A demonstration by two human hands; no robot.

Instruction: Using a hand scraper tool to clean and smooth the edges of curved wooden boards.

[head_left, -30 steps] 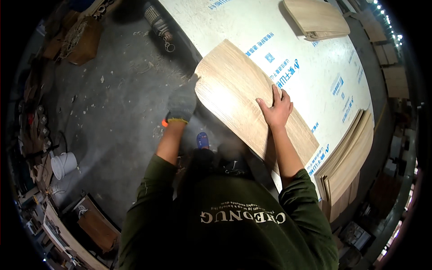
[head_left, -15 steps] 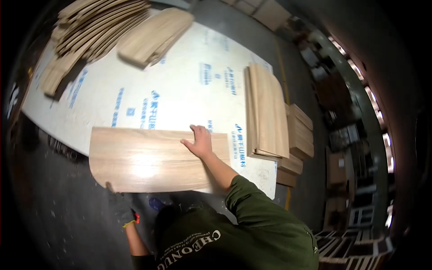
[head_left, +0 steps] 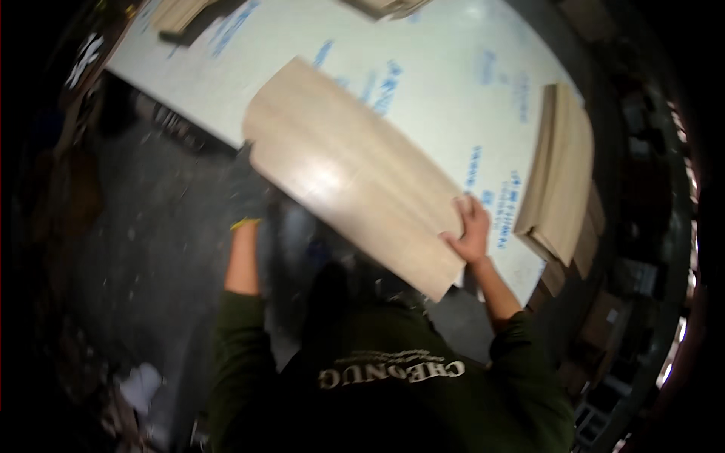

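A long wooden board [head_left: 355,174] with one rounded end lies slantwise, its near edge jutting past the table [head_left: 445,68]. My left hand [head_left: 255,177], in a dark glove with a yellow cuff, grips its rounded left end from the near side; the fingers partly hide beneath and blur. At the square right end, my bare right hand [head_left: 473,232] holds the far edge, thumb on the face and fingers over the rim. Whether the board touches the tabletop throughout, I cannot tell.
A stack of similar boards [head_left: 563,170] stands on the table's right side. More boards [head_left: 177,15] show at the far left, and another pile [head_left: 389,6] at the far edge. Dark floor [head_left: 166,249] lies on the near left, with a whitish object [head_left: 141,386] on it.
The board has turned clockwise, its right end swinging toward me. My right hand has shifted from its face to the right end's edge. The view has also turned and moved.
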